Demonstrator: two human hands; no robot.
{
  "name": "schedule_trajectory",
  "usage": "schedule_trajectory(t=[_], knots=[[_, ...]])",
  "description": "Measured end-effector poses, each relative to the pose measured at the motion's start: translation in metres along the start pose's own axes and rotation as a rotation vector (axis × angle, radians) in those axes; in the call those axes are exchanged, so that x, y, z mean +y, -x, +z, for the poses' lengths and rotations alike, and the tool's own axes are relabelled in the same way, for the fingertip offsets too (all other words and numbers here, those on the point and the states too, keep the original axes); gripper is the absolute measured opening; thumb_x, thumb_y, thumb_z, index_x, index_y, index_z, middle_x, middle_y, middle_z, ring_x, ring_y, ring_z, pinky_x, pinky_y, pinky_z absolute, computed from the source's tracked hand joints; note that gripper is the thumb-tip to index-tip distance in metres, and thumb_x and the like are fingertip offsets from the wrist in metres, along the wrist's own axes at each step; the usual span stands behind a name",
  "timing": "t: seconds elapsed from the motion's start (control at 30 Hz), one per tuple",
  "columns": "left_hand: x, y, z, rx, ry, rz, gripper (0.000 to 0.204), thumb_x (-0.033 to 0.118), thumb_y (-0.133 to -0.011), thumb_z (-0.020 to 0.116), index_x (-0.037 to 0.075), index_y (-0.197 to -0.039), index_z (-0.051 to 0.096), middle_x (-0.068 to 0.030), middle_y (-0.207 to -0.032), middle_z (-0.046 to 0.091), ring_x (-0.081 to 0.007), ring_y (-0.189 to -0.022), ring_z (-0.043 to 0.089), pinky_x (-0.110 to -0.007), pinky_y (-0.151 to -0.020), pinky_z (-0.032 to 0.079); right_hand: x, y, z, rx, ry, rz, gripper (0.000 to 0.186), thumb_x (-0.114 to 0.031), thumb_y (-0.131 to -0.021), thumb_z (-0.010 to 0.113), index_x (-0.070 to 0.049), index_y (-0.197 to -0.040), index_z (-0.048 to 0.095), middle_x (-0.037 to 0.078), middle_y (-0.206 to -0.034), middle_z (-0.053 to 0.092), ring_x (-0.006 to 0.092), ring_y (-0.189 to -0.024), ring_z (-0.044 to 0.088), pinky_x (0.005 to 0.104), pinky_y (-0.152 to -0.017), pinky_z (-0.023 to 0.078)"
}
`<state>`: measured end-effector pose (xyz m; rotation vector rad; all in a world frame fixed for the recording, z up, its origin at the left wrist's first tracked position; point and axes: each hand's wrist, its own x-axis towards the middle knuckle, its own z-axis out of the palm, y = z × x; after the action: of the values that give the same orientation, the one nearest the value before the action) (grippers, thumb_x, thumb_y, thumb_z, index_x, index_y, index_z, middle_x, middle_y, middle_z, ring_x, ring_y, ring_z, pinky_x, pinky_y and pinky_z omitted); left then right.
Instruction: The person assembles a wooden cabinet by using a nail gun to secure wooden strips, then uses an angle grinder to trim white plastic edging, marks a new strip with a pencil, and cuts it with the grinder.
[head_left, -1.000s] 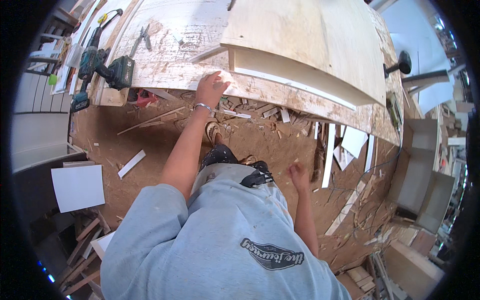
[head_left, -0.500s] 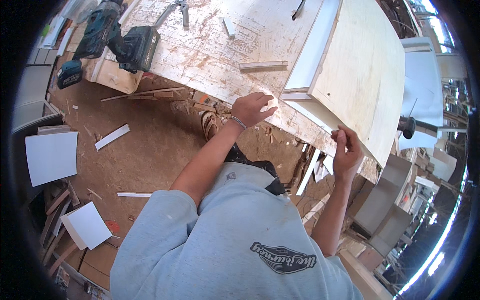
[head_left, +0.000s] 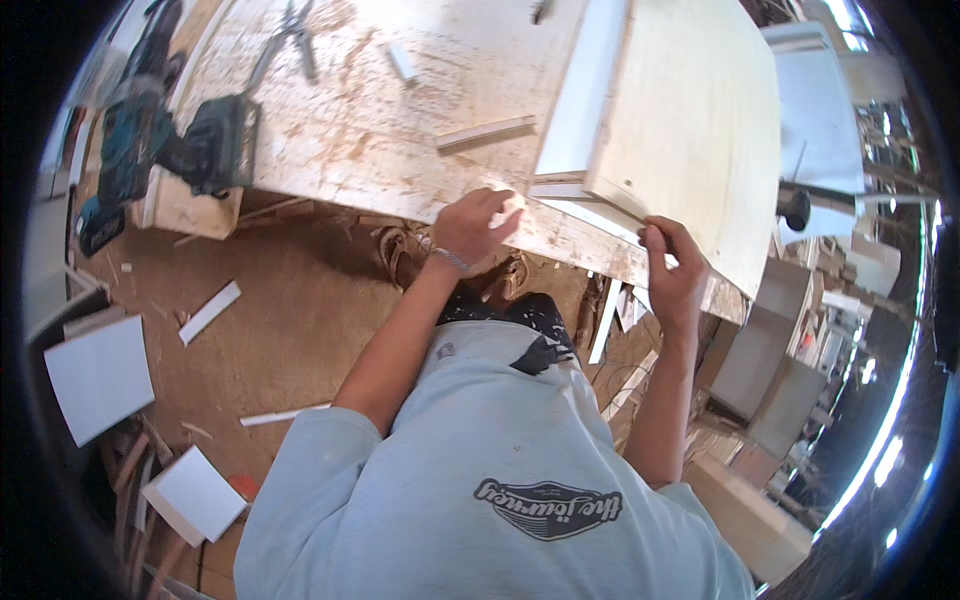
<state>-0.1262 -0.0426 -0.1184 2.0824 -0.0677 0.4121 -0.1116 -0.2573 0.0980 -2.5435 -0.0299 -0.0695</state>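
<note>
My left hand point(head_left: 474, 227) is at the front edge of a worn, paint-scuffed workbench point(head_left: 350, 130), its thumb and fingers apart and nothing in them. To the right, my right hand point(head_left: 676, 268) is closed, thumb against curled forefinger, at the front edge of a plywood-faced box point(head_left: 690, 130). Whatever its fingertips pinch is too small or hidden to make out. White inner faces show along the box's left side, and a small dark hole marks the plywood near its front left corner.
A wood strip point(head_left: 486, 134), a small white offcut point(head_left: 402, 63) and pliers point(head_left: 292, 45) lie on the bench. Teal cordless drills point(head_left: 215, 145) stand at its left end. White boards point(head_left: 98, 378) and scrap strips point(head_left: 210, 312) lie about the floor. A dark tool point(head_left: 794, 208) sticks out beyond the box.
My view has shifted, so the bench and drills sit further left. My right hand has moved along the box's front edge towards its left corner. The left hand stays by the bench edge.
</note>
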Motion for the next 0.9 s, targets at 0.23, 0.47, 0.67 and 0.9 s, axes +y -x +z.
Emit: schedule_trajectory(t=[0.23,0.47,0.67,0.9], knots=[[0.010,-0.003,0.020,-0.008,-0.136,-0.069,0.024,0.020,-0.090,0.073,0.013,-0.112,0.074,-0.0071,-0.085,0.069,-0.0218,-0.069,0.067,-0.036,-0.064,0.055,0.062,0.003,-0.052,0.082,-0.035,0.008,0.018,-0.013,-0.095,0.068,-0.002,-0.109,0.072,0.017,-0.092,0.074,0.0264,-0.082,0.073,0.0353,-0.077,0.056],[0.003,0.002,0.046,0.086,-0.315,-0.113,0.023,0.013,-0.094,0.068,0.008,-0.116,0.072,-0.0105,-0.096,0.073,-0.0204,-0.077,0.068,-0.033,-0.070,0.056,0.238,-0.007,-0.162,0.593,0.091,0.063,0.018,-0.007,-0.096,0.063,-0.006,-0.112,0.071,0.012,-0.076,0.070,0.0184,-0.073,0.071,0.0330,-0.068,0.053],[0.016,-0.002,0.081,0.242,-0.511,-0.222,0.024,0.013,-0.094,0.066,0.004,-0.116,0.069,-0.0139,-0.104,0.072,-0.0251,-0.090,0.070,-0.036,-0.083,0.055,0.559,-0.006,-0.297,0.773,0.244,0.334,0.029,-0.020,-0.098,0.063,0.000,-0.118,0.069,0.015,-0.107,0.074,0.0254,-0.092,0.072,0.0378,-0.085,0.057],[0.046,0.022,0.100,0.309,-0.196,-0.386,0.028,0.004,-0.092,0.065,0.002,-0.120,0.064,-0.0084,-0.107,0.073,-0.0186,-0.103,0.068,-0.031,-0.091,0.054,0.753,-0.035,-0.299,0.266,0.673,0.436,0.052,-0.030,-0.093,0.061,-0.002,-0.137,0.056,0.026,-0.128,0.063,0.0451,-0.117,0.062,0.0533,-0.099,0.049]])
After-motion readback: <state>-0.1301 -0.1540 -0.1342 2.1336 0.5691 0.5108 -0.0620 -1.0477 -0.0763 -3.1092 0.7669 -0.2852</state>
